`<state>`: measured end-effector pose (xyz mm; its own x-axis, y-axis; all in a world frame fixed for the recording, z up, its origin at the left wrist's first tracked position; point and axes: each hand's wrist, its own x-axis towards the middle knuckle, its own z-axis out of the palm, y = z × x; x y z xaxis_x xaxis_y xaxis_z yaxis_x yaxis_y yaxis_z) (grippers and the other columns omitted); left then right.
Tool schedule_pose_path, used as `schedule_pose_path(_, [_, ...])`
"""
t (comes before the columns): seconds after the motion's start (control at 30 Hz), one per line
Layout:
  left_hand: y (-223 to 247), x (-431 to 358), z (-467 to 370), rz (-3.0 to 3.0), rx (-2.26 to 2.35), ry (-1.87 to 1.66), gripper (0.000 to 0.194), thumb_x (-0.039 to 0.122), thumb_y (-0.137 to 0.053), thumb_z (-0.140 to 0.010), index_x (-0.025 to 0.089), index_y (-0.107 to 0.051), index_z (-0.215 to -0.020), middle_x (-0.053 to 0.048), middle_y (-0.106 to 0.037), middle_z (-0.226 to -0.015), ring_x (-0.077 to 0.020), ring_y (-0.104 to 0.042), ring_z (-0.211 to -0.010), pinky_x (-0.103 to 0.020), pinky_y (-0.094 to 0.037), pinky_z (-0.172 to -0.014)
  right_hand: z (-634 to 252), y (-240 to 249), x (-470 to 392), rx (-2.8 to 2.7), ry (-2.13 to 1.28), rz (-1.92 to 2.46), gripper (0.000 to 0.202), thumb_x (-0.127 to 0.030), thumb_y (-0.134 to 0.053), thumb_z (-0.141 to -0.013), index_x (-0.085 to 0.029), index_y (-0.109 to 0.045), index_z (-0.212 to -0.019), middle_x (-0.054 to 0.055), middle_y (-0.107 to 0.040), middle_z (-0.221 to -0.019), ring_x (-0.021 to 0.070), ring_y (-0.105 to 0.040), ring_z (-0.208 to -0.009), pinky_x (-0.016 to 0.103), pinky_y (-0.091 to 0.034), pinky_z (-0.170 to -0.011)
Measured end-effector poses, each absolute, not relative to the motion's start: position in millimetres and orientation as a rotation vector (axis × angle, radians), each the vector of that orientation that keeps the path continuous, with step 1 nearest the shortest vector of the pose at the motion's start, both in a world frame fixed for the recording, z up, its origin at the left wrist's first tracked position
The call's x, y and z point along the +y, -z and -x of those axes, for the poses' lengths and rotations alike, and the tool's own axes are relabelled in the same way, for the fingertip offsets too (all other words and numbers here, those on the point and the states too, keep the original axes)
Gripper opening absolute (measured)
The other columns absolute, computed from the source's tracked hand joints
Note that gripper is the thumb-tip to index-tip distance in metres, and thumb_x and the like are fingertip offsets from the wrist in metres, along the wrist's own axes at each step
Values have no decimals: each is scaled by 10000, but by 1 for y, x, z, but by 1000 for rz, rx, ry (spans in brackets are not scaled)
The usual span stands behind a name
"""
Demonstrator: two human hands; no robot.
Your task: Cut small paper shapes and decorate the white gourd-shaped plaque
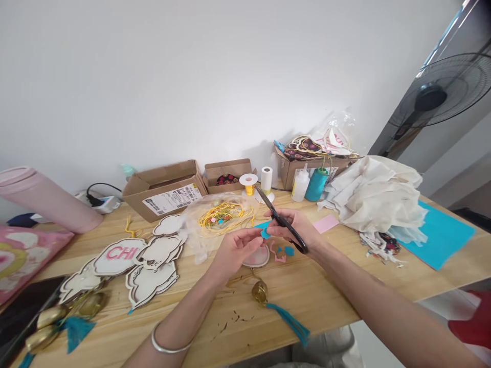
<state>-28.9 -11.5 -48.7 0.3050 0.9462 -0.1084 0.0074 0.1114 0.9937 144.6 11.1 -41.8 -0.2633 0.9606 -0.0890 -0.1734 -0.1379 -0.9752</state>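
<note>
My left hand (235, 251) pinches a small blue cut-out piece (265, 233) between thumb and fingers. My right hand (301, 229) has a pair of dark scissors (283, 221) tucked in it, blades pointing up and away to the left. Its fingertips also touch the blue piece. Beneath the hands lies a pale framed plaque (258, 257), partly covered by my left hand. A brass bell (260, 291) with a blue tassel (290, 323) is attached below it. Pink scraps (278, 254) and blue scraps (289, 251) lie beside the plaque.
White cloud-shaped plaques (115, 257) and yellow cords (220, 217) lie to the left. Cardboard boxes (164, 191), thread spools (266, 179) and a white glue bottle (300, 185) stand along the wall. Crumpled white cloth (378, 191) and a blue sheet (447, 237) are at right.
</note>
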Motion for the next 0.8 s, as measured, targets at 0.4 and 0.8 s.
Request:
schedule_pose_path(0.4, [56,-12,26,-1369,1175,-903,241,381,-624,-701,155,-698,-742,-48,-708,-696,-171,-615,-653,-238,-462,-549,-136,52,14,-1305,-1442,960,521,-287,-814,-433,-129,-655,-903,-21,-618,-648,78,-531,-511,202,-467,-482])
schedule_pose_path(0.8, [52,-11,26,-1435,1205,-1001,204,322,-635,-689,168,-712,-799,-41,-720,-714,-179,-644,-662,-264,-508,-597,-136,55,15,-1586,-1168,1018,513,-425,-720,-569,-99,-642,-957,16,-626,-651,115,-565,-531,246,-493,-519])
